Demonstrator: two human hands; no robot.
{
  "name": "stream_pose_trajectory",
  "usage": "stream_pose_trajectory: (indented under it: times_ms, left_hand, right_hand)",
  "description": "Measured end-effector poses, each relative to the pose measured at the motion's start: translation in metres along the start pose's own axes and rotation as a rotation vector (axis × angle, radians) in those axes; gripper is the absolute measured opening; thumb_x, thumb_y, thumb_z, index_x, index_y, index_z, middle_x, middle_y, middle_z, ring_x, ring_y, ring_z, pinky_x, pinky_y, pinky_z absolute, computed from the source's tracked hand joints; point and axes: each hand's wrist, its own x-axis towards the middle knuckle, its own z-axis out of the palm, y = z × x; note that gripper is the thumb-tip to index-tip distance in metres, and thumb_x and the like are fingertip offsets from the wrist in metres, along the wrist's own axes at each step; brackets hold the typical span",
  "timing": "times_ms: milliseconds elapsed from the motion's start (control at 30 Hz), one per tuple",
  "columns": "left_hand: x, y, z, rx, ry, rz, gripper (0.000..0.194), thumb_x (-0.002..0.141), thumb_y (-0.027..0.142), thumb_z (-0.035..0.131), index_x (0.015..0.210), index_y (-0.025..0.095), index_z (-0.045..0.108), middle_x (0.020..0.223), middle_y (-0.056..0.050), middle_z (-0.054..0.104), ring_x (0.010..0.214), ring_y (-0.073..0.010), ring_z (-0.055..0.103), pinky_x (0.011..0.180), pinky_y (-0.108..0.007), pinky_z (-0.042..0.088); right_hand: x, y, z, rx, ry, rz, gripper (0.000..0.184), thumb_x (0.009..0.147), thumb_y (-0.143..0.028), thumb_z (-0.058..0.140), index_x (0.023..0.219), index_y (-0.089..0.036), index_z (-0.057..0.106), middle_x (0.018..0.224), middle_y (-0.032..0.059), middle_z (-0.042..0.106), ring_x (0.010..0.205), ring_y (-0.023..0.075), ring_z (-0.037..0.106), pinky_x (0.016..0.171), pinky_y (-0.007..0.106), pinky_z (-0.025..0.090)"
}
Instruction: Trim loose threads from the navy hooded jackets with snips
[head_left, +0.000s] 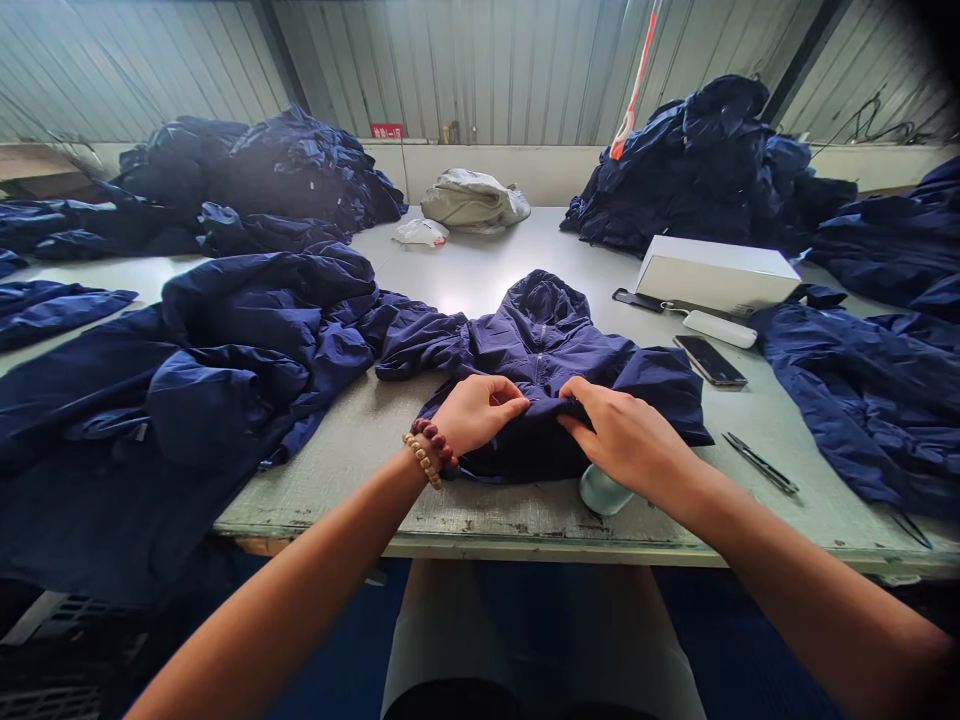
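Note:
A navy hooded jacket [495, 340] with a front zipper lies spread on the table before me, hood pointing away. My left hand [480, 410], with beaded bracelets at the wrist, pinches the jacket's front edge near the zipper. On the other side of the zipper, my right hand [622, 425] grips the same edge between thumb and fingers. Under the right hand, a pale bluish cylindrical object [602, 490] shows in part. Thread snips [760, 464] lie on the table to the right of that hand.
Navy garments [247, 350] are heaped at the left and hang over the table's front edge. More piles [690, 165] stand behind. At right are a phone [711, 360], a white power bank [720, 328], a white box [716, 272] and another garment [862, 400].

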Motion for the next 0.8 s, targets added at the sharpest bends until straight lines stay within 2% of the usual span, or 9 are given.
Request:
stream_pose_trajectory:
  times_ms: [167, 367, 600, 800]
  left_hand:
    - [-0.018, 0.007, -0.004, 0.168, 0.04, 0.046, 0.017, 0.097, 0.033, 0.067, 0.088, 0.021, 0.074, 0.083, -0.002, 0.076, 0.076, -0.0181, 0.065, 0.07, -0.03, 0.046]
    - [-0.049, 0.011, -0.005, 0.299, 0.047, 0.068, 0.012, 0.1, 0.029, 0.066, 0.091, 0.022, 0.07, 0.087, -0.001, 0.075, 0.076, -0.0182, 0.064, 0.07, -0.031, 0.046]
    - [-0.073, 0.011, -0.002, 0.323, 0.045, 0.084, 0.01, 0.102, 0.025, 0.065, 0.093, 0.021, 0.068, 0.089, -0.001, 0.073, 0.078, -0.018, 0.065, 0.073, -0.032, 0.049]
    - [-0.092, 0.022, 0.013, 0.32, 0.008, 0.129, 0.011, 0.103, 0.024, 0.066, 0.093, 0.021, 0.065, 0.091, -0.002, 0.073, 0.081, -0.0187, 0.066, 0.074, -0.033, 0.049]
  right_hand:
    - [0.001, 0.001, -0.002, -0.02, -0.003, 0.028, 0.019, 0.106, -0.031, 0.06, 0.124, -0.027, 0.063, 0.116, 0.0085, 0.081, 0.093, 0.0302, 0.078, 0.069, 0.033, 0.041]
    - [0.006, 0.002, -0.004, -0.05, -0.011, 0.038, 0.02, 0.105, -0.031, 0.059, 0.123, -0.026, 0.064, 0.109, 0.0099, 0.081, 0.092, 0.032, 0.077, 0.068, 0.035, 0.04]
    - [0.009, 0.001, -0.006, -0.088, -0.03, 0.04, 0.019, 0.106, -0.033, 0.058, 0.122, -0.025, 0.063, 0.106, 0.0103, 0.081, 0.089, 0.0318, 0.077, 0.067, 0.035, 0.038]
    - [0.007, 0.004, -0.005, -0.099, -0.03, 0.05, 0.018, 0.106, -0.03, 0.057, 0.121, -0.025, 0.063, 0.105, 0.0102, 0.081, 0.088, 0.0303, 0.076, 0.068, 0.034, 0.038]
